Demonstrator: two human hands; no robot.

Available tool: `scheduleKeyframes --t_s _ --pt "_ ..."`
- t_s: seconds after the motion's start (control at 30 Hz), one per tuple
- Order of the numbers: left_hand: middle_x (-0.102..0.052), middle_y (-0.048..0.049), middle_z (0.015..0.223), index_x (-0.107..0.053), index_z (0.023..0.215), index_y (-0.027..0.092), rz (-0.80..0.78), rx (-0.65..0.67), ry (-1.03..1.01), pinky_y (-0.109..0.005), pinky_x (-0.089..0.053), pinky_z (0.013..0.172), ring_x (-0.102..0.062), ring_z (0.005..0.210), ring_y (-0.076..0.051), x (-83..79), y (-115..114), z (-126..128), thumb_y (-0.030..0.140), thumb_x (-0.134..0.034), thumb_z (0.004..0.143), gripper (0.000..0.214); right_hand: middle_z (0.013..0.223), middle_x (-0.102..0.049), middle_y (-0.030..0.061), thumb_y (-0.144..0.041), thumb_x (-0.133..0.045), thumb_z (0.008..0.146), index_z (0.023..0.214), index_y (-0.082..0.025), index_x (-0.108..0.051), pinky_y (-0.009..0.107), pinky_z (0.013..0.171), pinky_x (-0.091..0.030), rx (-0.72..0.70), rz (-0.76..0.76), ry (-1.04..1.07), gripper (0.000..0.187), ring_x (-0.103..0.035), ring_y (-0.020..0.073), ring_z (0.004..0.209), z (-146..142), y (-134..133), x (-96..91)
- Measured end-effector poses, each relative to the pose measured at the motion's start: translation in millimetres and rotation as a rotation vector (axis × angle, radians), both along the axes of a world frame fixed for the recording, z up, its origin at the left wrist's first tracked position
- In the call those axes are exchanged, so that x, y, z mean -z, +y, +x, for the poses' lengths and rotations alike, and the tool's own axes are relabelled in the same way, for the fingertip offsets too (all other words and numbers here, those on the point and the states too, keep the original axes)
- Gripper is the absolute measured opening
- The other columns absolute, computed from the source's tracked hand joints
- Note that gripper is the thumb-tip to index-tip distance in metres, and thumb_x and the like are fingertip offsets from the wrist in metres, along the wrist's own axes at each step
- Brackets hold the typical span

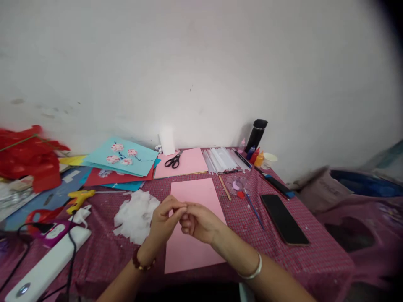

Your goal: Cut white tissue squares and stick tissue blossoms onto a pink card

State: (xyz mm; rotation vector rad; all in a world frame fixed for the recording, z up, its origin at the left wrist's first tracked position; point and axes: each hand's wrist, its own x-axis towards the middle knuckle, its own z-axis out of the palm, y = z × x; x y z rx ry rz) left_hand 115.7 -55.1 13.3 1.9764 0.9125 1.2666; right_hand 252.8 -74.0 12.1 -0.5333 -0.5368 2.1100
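Note:
My left hand (166, 218) and my right hand (201, 221) meet fingertip to fingertip above a pink sheet of paper (192, 256). Both are closed in a pinch. Whatever lies between the fingers, if anything, is hidden. Just left of my left hand sits a heap of white tissue pieces (137, 216). To the right of the sheet are a wooden stick (224, 188), a clear palette with lilac and red paint (236, 185) and a blue paintbrush (255, 212).
At left lie a yellow glue gun (80, 199), a white device (47, 268) with cords, and painted blue cards (126, 157). Black scissors (173, 161) rest on pink paper behind. A black phone (283, 219), paint bottles (259, 159) and a black tumbler (256, 134) stand right.

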Motion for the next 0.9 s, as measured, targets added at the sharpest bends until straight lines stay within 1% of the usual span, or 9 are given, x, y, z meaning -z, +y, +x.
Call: scheduleKeyframes --t_s 0.13,0.27,0.43,0.53,0.63,0.73,0.8,0.87,0.9 --pt "-0.057 -0.0012 0.073 -0.068 0.087 0.021 0.123 0.019 0.014 -0.025 -0.042 0.062 -0.053 0.071 -0.014 4.7 -3.5 -27.5 0.015 -0.057 0.082 0.014 0.05 -0.042 -0.0086 -0.019 -0.066 0.071 0.072 -0.015 -0.05 0.019 0.045 -0.018 0.015 -0.1 0.065 0.016 -0.03 0.003 0.041 -23.0 -10.3 -10.6" --pt "-0.059 -0.0031 0.078 -0.067 0.094 0.021 0.139 0.086 0.065 -0.028 -0.046 0.067 -0.055 0.076 -0.015 4.7 1.0 -44.5 0.016 -0.055 0.083 0.017 0.053 -0.044 -0.0072 -0.017 -0.063 0.072 0.072 -0.013 -0.052 0.019 0.045 -0.016 0.029 -0.135 0.06 0.012 -0.028 0.0026 0.042 -37.0 -9.7 -12.7" --pt "-0.059 -0.0021 0.072 -0.065 0.086 0.02 0.131 0.143 0.108 -0.027 -0.045 0.063 -0.055 0.071 -0.014 0.5 6.9 -50.6 0.017 -0.054 0.084 0.012 0.049 -0.041 -0.0083 -0.015 -0.058 0.073 0.069 -0.014 -0.049 0.02 0.045 -0.016 0.057 -0.204 0.031 0.009 -0.025 0.0031 0.04 -42.7 -9.7 -9.3" --pt "-0.058 -0.0008 0.071 -0.062 0.082 0.019 0.12 0.142 0.154 -0.026 -0.044 0.062 -0.054 0.069 -0.014 0.9 6.0 -47.5 0.016 -0.052 0.085 0.012 0.053 -0.046 -0.0073 -0.013 -0.058 0.07 0.071 -0.014 -0.051 0.02 0.046 -0.019 0.084 -0.202 0.043 0.007 -0.03 0.0032 0.04 -39.6 -14.7 -7.2" --pt "-0.057 -0.0003 0.072 -0.059 0.082 0.019 0.151 0.069 0.205 -0.025 -0.044 0.062 -0.054 0.069 -0.014 7.3 4.1 -42.5 0.016 -0.051 0.085 0.01 0.059 -0.052 -0.006 -0.013 -0.059 0.066 0.075 -0.013 -0.054 0.021 0.048 -0.024 0.106 -0.187 0.073 0.01 -0.038 0.0038 0.043 -32.0 -19.0 -5.8" --pt "-0.06 -0.0023 0.076 -0.06 0.088 0.018 0.327 -0.093 0.277 -0.028 -0.045 0.067 -0.056 0.073 -0.016 20.3 2.6 -38.8 0.016 -0.052 0.085 0.009 0.063 -0.056 -0.0061 -0.013 -0.06 0.064 0.082 -0.013 -0.058 0.021 0.048 -0.026 0.121 -0.166 0.062 0.018 -0.041 0.0037 0.043 -23.7 -20.3 -3.4" --pt "-0.062 -0.0054 0.081 -0.061 0.094 0.016 0.454 -0.17 0.364 -0.031 -0.045 0.074 -0.057 0.077 -0.019 30.9 1.9 -37.3 0.015 -0.051 0.085 0.014 0.062 -0.058 -0.0059 -0.014 -0.062 0.062 0.088 -0.013 -0.061 0.022 0.047 -0.029 0.133 -0.137 -0.004 0.026 -0.044 0.0046 0.042 -19.1 -20.1 0.4" --pt "-0.064 -0.0085 0.085 -0.061 0.098 0.014 0.558 -0.175 0.487 -0.034 -0.045 0.077 -0.058 0.08 -0.022 40.6 0.9 -35.4 0.015 -0.047 0.085 0.019 0.061 -0.061 -0.0055 -0.017 -0.064 0.061 0.093 -0.014 -0.062 0.023 0.047 -0.032 0.144 -0.102 -0.095 0.033 -0.045 0.0058 0.04 -14.9 -20.2 5.6" --pt "-0.065 -0.0095 0.085 -0.061 0.099 0.014 0.599 -0.157 0.551 -0.035 -0.046 0.077 -0.058 0.081 -0.023 44.5 0.3 -33.9 0.014 -0.045 0.085 0.022 0.061 -0.061 -0.0052 -0.019 -0.065 0.06 0.094 -0.013 -0.062 0.024 0.047 -0.034 0.142 -0.082 -0.134 0.034 -0.045 0.006 0.04 -12.6 -20.7 8.2"
